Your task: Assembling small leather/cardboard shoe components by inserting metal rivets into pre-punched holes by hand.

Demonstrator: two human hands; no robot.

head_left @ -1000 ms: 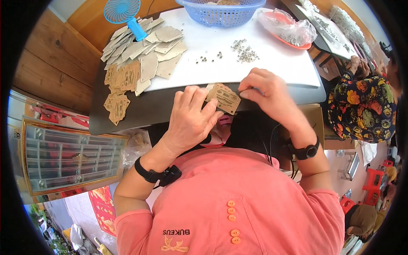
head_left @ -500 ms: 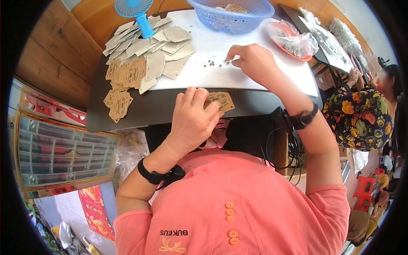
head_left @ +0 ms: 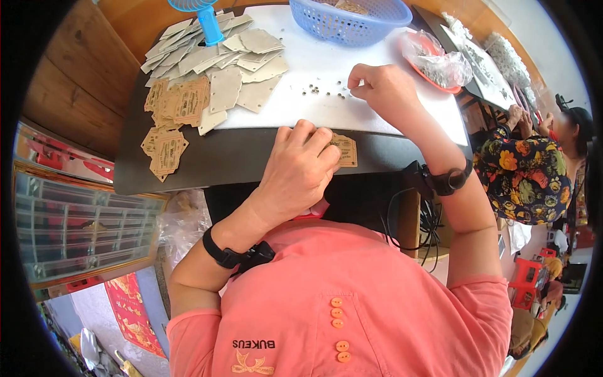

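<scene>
A brown printed plate (head_left: 347,151) with small corner holes lies at the near edge of the dark table. My left hand (head_left: 298,163) is closed over its left end, with curled fingers hiding that part. Farther off to the right, my right hand (head_left: 386,88) hovers over the white sheet, thumb and fingers pinched together. Whatever is between its fingertips is too small to make out. Beside those fingertips several tiny metal rings (head_left: 315,90) are scattered. At the left lie several more brown printed plates (head_left: 168,154), next to a heap of pale grey plates (head_left: 224,88).
A blue handheld fan (head_left: 210,25) stands among the grey plates. At the back sits a blue perforated basket (head_left: 342,24). A red-orange tray (head_left: 433,80) with plastic bags is at the right. Beyond it, a person in a flowered top (head_left: 524,169) works at another table.
My right hand has shifted slightly right, away from the rings. My left hand has moved right and covers more of the brown plate. The whole view has shifted a little.
</scene>
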